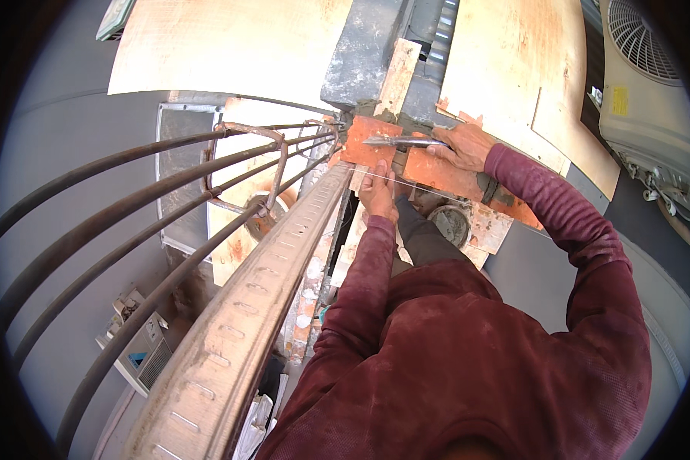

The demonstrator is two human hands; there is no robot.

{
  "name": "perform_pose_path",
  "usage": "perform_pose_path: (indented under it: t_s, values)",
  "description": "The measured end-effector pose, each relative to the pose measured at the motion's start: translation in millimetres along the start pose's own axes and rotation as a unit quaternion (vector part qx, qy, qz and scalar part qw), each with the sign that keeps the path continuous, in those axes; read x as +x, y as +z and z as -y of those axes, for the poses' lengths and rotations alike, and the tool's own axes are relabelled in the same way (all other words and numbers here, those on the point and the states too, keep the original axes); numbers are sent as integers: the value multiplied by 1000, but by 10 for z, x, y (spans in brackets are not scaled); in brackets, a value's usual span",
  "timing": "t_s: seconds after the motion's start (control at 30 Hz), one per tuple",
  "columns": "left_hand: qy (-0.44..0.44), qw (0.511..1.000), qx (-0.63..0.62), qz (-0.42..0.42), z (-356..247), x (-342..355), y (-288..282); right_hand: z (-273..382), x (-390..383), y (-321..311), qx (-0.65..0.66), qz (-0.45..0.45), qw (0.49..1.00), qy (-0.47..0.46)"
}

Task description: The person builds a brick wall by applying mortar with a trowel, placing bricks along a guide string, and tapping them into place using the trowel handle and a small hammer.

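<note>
In the head view my right hand (468, 147) is closed round the handle of a trowel (387, 141), whose narrow blade points left over an orange brick (369, 153). My left hand (378, 195) is closed at the near edge of this brick, fingers pressed together against it; the fingers' undersides are hidden. A second orange brick (445, 175) lies to the right, partly under my right hand, with a gap between the two. Grey mortar (387, 115) shows along the far side. A thin taut string (418, 187) crosses just in front of the bricks.
A long slotted metal channel (245, 307) slants from the lower left toward the bricks. Dark curved bars (107, 161) run beside it. A bucket of mortar (450, 224) stands below the bricks. Plywood sheets (506, 69) lie beyond. An air-conditioner unit (644, 100) stands at right.
</note>
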State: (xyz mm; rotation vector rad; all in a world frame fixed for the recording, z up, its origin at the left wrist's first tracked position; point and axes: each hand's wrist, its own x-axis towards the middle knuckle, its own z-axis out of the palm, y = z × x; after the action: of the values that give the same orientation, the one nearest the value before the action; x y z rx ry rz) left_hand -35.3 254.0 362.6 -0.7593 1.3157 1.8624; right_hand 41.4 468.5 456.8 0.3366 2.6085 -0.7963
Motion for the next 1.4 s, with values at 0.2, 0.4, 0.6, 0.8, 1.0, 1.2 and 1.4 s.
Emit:
perform_pose_path:
  t_s: [0.2,0.4,0.6,0.8,1.0,1.2,1.4]
  values:
    - [-10,1000,4,-29,-17,-79,20,55,-2,-118,-3,34,999,-1]
    - [-4,1000,3,-18,-14,-15,15,4,112,-27,-4,40,999,6]
    - [-8,1000,14,-21,-15,-5,3,41,145,-43,-12,35,999,-8]
    - [-16,1000,19,-7,-37,22,-26,68,145,-26,-33,-12,999,-26]
    - [-24,997,66,38,-88,34,-79,221,-38,-179,-10,-72,997,-8]
    - [-43,983,137,116,-105,-77,-350,827,-870,-451,64,-224,972,38]
    - [-16,899,357,251,10,-361,-1339,1690,-1901,429,139,-428,890,76]
